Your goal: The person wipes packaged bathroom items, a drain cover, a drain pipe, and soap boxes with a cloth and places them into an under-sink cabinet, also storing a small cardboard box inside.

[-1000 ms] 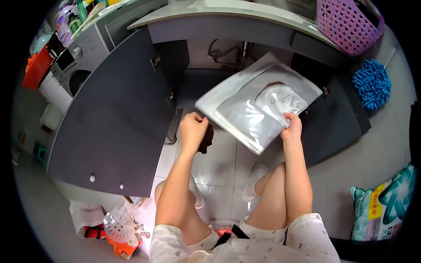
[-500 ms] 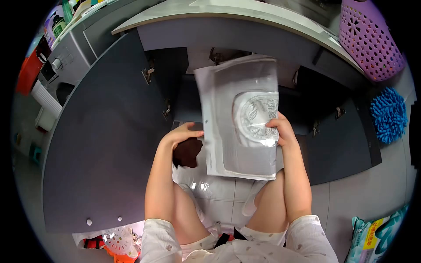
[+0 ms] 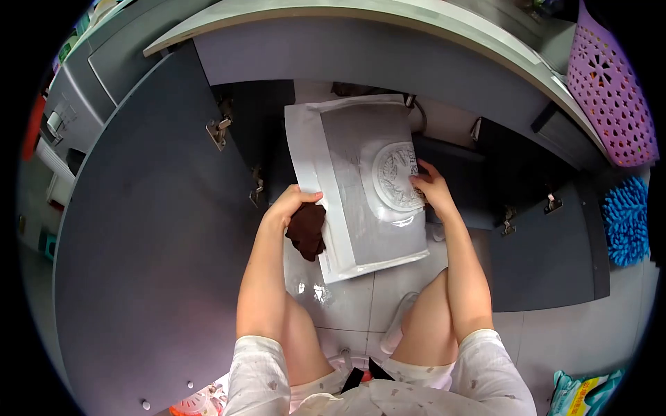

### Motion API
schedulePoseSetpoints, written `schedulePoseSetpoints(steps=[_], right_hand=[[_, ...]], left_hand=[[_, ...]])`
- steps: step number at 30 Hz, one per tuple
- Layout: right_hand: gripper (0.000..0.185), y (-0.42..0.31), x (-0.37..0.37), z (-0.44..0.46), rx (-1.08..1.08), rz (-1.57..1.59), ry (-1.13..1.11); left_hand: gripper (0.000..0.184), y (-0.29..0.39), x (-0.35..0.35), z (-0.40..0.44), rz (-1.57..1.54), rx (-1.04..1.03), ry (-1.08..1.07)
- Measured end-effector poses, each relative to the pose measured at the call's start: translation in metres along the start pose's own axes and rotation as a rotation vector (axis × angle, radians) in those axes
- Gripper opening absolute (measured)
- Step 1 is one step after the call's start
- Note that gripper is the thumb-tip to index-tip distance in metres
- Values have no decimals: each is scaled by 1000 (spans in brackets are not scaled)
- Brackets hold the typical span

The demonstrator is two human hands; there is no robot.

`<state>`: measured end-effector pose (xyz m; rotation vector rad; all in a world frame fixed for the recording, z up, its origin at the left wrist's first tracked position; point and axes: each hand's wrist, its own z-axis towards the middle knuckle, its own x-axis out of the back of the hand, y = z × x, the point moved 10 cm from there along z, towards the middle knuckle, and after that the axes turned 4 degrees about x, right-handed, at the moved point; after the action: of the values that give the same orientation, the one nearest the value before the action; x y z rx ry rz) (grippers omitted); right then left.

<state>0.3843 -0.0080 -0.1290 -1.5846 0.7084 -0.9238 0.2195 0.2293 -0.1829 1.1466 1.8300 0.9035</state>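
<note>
A large grey sheet-like mat (image 3: 347, 180) with a pale rim and a round embossed emblem is held tilted in front of the open cabinet. My left hand (image 3: 290, 204) grips its left edge, thumb on top, with a dark brown cloth (image 3: 306, 232) bunched under the same hand. At the right edge, beside the emblem, my right hand (image 3: 431, 188) pinches the mat between thumb and fingers. Part of the cabinet's inside is hidden behind the mat.
The cabinet's left door (image 3: 152, 222) and right door (image 3: 548, 243) stand open on both sides. A countertop edge (image 3: 347, 12) runs above. To the right are a purple basket (image 3: 610, 83) and a blue chenille mop head (image 3: 626, 222). A teal package (image 3: 586, 392) lies at lower right.
The mat has tilted, its top shifting left, and both hands remain on its edges. The brown cloth shows more against the mat's left edge. The camera view has shifted slightly.
</note>
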Motion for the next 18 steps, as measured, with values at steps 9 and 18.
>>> schedulePoseSetpoints(steps=[9, 18], right_hand=[[65, 58, 45, 41, 59, -104, 482], [50, 115, -56, 45, -497, 635, 12]], left_hand=[[27, -12, 36, 59, -660, -153, 23], [35, -44, -3, 130, -970, -297, 330]])
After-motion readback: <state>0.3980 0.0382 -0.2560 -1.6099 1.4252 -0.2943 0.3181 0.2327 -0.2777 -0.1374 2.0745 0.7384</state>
